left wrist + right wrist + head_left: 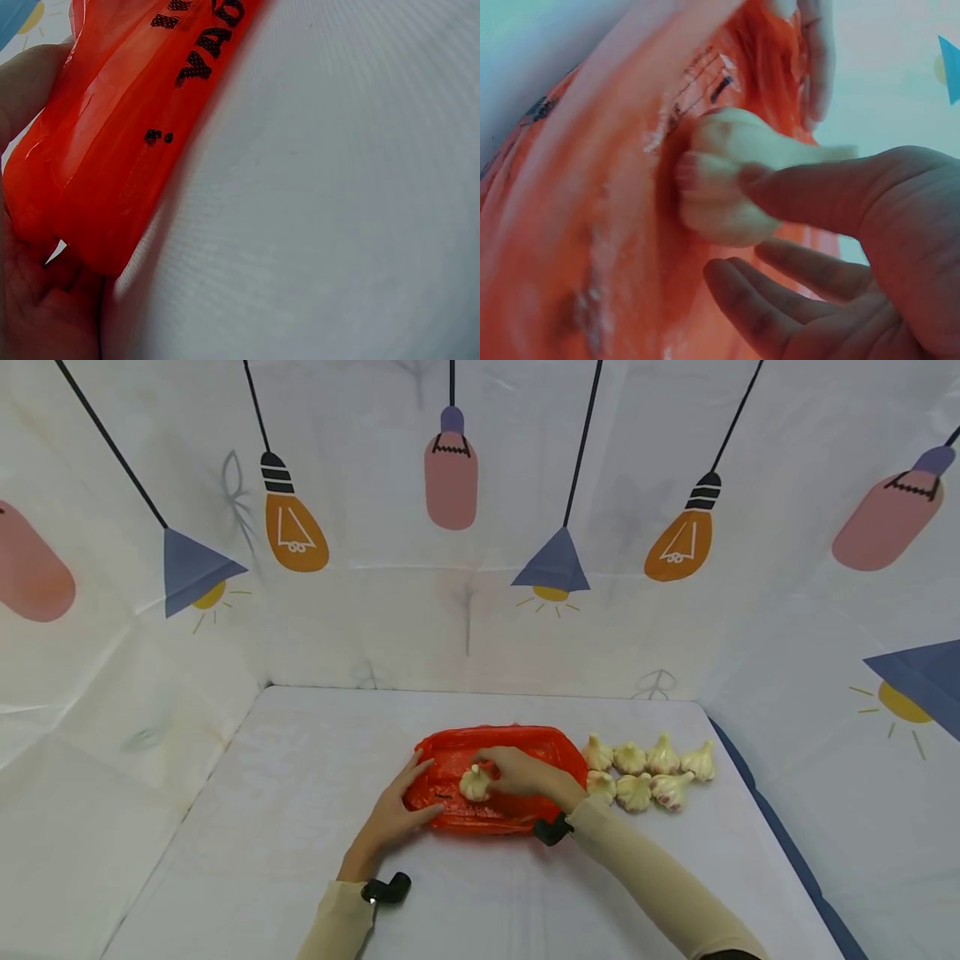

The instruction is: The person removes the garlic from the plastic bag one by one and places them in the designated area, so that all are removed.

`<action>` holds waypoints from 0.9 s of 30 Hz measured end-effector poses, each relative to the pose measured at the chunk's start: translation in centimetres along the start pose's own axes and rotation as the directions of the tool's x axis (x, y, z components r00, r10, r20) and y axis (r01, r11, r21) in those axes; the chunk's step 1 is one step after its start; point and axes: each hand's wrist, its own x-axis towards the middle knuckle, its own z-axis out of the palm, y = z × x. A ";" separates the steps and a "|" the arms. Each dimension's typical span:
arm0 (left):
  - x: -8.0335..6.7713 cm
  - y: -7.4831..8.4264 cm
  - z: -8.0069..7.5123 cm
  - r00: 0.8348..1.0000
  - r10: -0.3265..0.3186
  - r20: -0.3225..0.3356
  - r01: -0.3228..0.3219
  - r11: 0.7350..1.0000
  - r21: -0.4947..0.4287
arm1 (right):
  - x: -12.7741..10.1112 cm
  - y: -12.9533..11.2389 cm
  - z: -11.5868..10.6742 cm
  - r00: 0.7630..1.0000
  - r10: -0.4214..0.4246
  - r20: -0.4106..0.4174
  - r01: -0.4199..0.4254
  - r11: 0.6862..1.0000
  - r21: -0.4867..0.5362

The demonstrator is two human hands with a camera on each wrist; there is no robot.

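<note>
A red plastic bag point(525, 739) with black print lies spread open on the white table, its edges raised like a shallow tray. My left hand point(396, 817) holds the bag's left end; in the left wrist view the thumb is on one side of the red plastic point(112, 172) and the fingers on the other. My right hand point(519, 772) reaches over the bag from the right, pinching a garlic bulb point(474, 785) low inside it. The right wrist view has thumb and fingers at the bulb point(724, 184), its stem pointing toward the palm.
Two rows of garlic bulbs point(633, 792) sit just right of the bag, close by the right forearm. The white tabletop point(300, 760) runs left and in front. Printed sheeting point(375, 627) walls the back and sides; a dark blue edge point(780, 827) borders the right.
</note>
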 end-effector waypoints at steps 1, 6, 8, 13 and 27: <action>0.0 0.0 0.0 1.000 0.007 -0.001 -0.007 1.000 -0.002 | 0.1 0.0 0.1 1.000 -0.006 -0.005 0.006 1.000 0.000; 0.0 -0.1 0.0 1.000 0.011 0.001 -0.011 1.000 -0.013 | 0.8 0.4 0.5 1.000 -0.003 0.005 0.003 1.000 0.013; 0.0 -0.1 0.0 1.000 0.001 0.005 -0.001 1.000 -0.013 | 1.1 0.6 0.5 1.000 0.002 0.022 -0.002 1.000 0.019; 0.0 -0.1 0.0 1.000 -0.017 0.009 0.018 1.000 -0.016 | 1.6 0.5 0.4 0.998 0.010 0.057 -0.013 0.999 0.043; 0.1 -0.5 0.1 1.000 0.030 -0.004 -0.030 0.999 -0.017 | 2.6 -0.1 -0.3 0.996 0.024 0.083 -0.031 0.997 0.073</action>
